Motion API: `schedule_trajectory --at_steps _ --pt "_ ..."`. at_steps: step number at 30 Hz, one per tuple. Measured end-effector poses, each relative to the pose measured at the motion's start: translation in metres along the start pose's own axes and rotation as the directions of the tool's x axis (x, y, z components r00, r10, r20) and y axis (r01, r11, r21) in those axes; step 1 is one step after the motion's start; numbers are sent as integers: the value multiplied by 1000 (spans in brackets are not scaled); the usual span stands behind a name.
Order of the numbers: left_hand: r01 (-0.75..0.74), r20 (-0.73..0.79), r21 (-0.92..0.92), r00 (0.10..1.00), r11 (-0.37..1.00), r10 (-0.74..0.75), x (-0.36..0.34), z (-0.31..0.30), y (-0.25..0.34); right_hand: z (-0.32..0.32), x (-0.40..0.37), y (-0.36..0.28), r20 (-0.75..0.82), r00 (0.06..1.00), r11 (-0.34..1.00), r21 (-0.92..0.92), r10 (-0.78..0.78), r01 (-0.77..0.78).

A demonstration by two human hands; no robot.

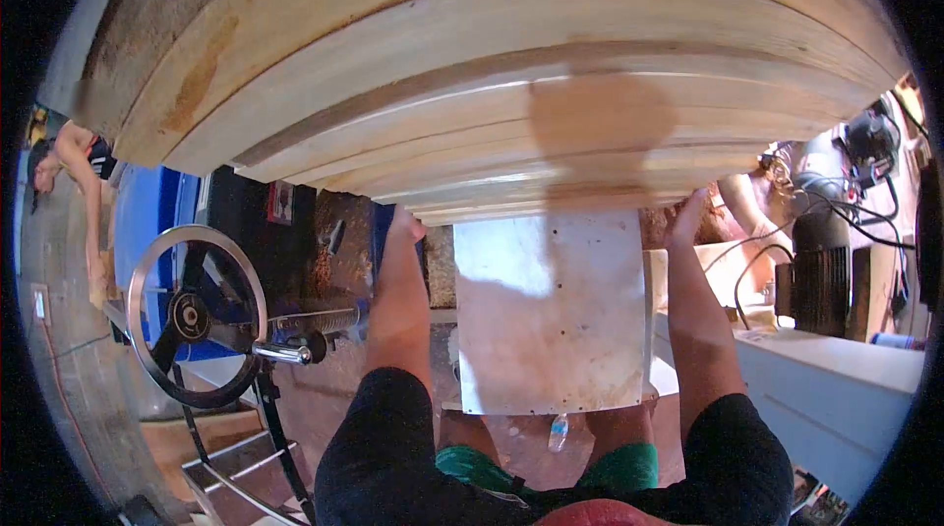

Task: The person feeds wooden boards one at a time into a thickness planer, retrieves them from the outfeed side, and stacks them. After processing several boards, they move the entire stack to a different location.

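A stack of pale wooden boards spans the upper part of the view, bent-looking through the wide lens. At the stack's near lower edge, my left hand grips the boards from the left, its fingers partly tucked beneath. My right hand holds the same edge farther right, with most of its fingers hidden by the wood. Between my forearms lies a whitish, stained flat panel, with small dark holes. A dark head-shaped shadow falls across the boards and the panel.
To the left stands a handwheel with a chrome handle. Another person bends at the far left; a co-worker's arm shows at right. A motor, cables and a light-blue cabinet stand at right. A plastic bottle is below the panel.
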State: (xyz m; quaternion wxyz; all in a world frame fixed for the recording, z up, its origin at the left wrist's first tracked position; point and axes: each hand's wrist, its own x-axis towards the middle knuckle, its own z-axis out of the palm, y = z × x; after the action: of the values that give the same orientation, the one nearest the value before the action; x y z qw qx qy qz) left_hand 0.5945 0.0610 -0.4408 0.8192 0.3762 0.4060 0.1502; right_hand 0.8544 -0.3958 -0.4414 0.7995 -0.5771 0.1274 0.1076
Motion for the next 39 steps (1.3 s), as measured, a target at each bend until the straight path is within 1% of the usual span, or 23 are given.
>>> schedule_trajectory --at_steps 1,2,3,4,6,7,8,9,10,11,12,13,14,15,16,17,18,20,21,23,28,32,39 --pt "87 -38 -108 995 990 -92 1 2 -2 -4 3 3 11 1000 999 28 -18 17" --pt "80 -50 -114 995 990 -86 -1 4 -4 -6 8 5 22 999 998 57 -36 35" --pt "45 -104 -103 993 994 -56 -4 6 -5 -7 16 14 56 990 988 93 -126 121" --pt "12 -157 -88 987 996 -26 -9 10 -6 -17 30 24 69 991 989 94 -119 112" --pt "37 -178 -92 983 995 -53 -28 27 3 -35 52 43 184 939 956 80 -291 281" --pt "25 -178 -103 983 994 -43 -30 29 3 -29 44 37 153 957 967 103 -246 233" --pt "9 -175 -118 984 993 -30 -30 31 4 -24 38 27 163 955 967 110 -247 232" --pt "2 -134 -93 991 996 -15 -26 24 0 -21 31 19 120 981 979 154 -153 134" --pt "-12 -147 -96 989 995 -2 -16 9 -10 -16 24 17 86 995 979 203 -51 33" --pt "-104 -62 164 991 981 115 -3 -11 -22 -85 101 74 221 946 964 -63 -237 257" --pt "-206 42 409 977 889 207 9 -32 -31 -71 84 65 118 986 992 45 -120 115" --pt "-223 46 361 974 905 222 22 -45 -40 -52 59 39 34 999 986 164 18 -23" --pt "-241 52 312 970 919 236 30 -50 -48 -26 19 3 189 982 916 391 19 -93" --pt "-177 -3 165 984 970 180 22 -42 -42 -48 33 6 263 963 888 429 54 -167" --pt "-112 -42 10 993 994 112 9 -29 -32 -47 32 -2 354 932 846 471 78 -249" --pt "-13 -63 -90 998 996 7 -4 -13 -19 -40 39 -11 226 958 893 372 179 -254" --pt "-30 -70 -95 997 995 23 -4 -14 -13 -47 66 0 244 954 891 372 176 -259" --pt "31 -36 24 999 999 -31 0 -15 -9 -86 131 40 458 877 935 228 143 -272" --pt "51 14 -54 999 997 -50 50 -57 -29 -79 134 35 462 870 942 181 171 -282" --pt "20 -18 -28 1000 999 -20 44 -42 -10 -58 136 26 458 866 947 135 202 -293" --pt "-12 -40 -73 999 997 9 39 -32 -14 -25 141 5 439 870 954 84 223 -287" --pt "-24 -63 -87 998 996 18 34 -25 -12 -16 138 -5 438 873 958 78 215 -276" --pt "-37 -86 -74 996 997 31 32 -24 -6 -38 118 1 411 889 954 123 203 -274"
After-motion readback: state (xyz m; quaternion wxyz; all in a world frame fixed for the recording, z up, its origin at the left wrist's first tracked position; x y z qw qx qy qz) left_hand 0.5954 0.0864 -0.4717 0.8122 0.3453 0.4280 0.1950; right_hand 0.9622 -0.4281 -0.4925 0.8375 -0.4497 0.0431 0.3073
